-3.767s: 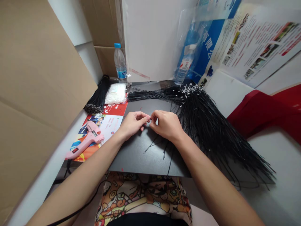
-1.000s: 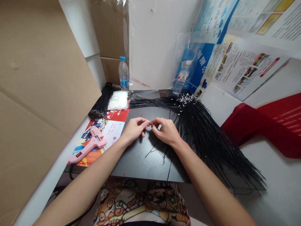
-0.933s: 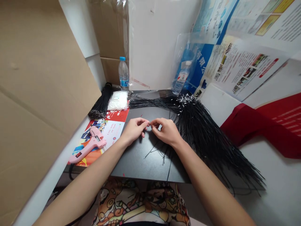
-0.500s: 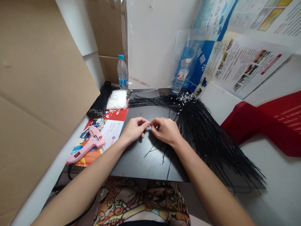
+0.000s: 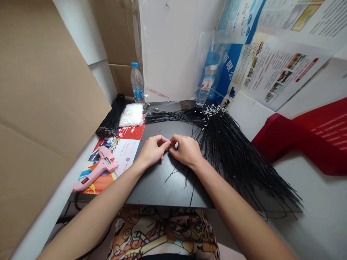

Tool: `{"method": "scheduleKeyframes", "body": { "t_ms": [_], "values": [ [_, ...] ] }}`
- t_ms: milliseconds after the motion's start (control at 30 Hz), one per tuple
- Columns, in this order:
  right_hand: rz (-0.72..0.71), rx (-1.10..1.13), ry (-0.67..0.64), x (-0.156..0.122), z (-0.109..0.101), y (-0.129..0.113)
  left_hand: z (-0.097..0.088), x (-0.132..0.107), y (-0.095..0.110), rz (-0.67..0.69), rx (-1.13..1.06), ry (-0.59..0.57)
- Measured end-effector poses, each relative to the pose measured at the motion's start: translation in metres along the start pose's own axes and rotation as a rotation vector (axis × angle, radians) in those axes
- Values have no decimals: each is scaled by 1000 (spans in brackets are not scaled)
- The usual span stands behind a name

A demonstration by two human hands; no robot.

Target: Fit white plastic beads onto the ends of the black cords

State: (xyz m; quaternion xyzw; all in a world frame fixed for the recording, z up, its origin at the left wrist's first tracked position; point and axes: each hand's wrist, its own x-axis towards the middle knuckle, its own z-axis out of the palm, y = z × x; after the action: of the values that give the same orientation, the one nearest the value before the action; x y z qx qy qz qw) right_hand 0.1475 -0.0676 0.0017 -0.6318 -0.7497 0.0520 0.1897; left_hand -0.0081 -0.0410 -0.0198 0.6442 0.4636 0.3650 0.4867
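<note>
My left hand [image 5: 153,151] and my right hand [image 5: 187,151] meet over the middle of the dark table. Both are closed in a pinch, thumb against forefinger, with their fingertips touching or nearly so. Whatever lies between the fingertips is too small to make out. Several thin black cords [image 5: 173,174] show on the table just below my right hand, their upper parts hidden by it. Right of that hand spreads a big heap of black cords [image 5: 230,155] with small white tips [image 5: 214,111] at its far end. A thinner bundle of black cords [image 5: 170,117] stretches left behind my hands.
A pink glue gun [image 5: 97,169] lies on a colourful printed sheet [image 5: 127,146] at the left. Behind it are a bag of small white pieces [image 5: 131,115] and a tied black cord bundle [image 5: 112,115]. Two plastic bottles [image 5: 137,85] [image 5: 206,86] stand at the back. Cardboard [image 5: 48,108] rises at the left.
The view has shifted slightly, so most things sit a little further left. My hands stay pinched together, with the right fingertips a little closer over the left ones.
</note>
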Motion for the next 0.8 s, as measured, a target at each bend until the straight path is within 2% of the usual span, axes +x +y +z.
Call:
{"method": "scheduleKeyframes", "body": {
  "t_ms": [200, 500, 800],
  "values": [
    [-34, 16, 34, 0, 1, 1, 0, 1, -1, -11, -25, 4],
    [-45, 59, -2, 4, 4, 5, 0, 1, 1, -37, -36, 13],
    [-59, 337, 72, 7, 13, 10, -5, 1, 7, -74, -165, 14]
  ]
}}
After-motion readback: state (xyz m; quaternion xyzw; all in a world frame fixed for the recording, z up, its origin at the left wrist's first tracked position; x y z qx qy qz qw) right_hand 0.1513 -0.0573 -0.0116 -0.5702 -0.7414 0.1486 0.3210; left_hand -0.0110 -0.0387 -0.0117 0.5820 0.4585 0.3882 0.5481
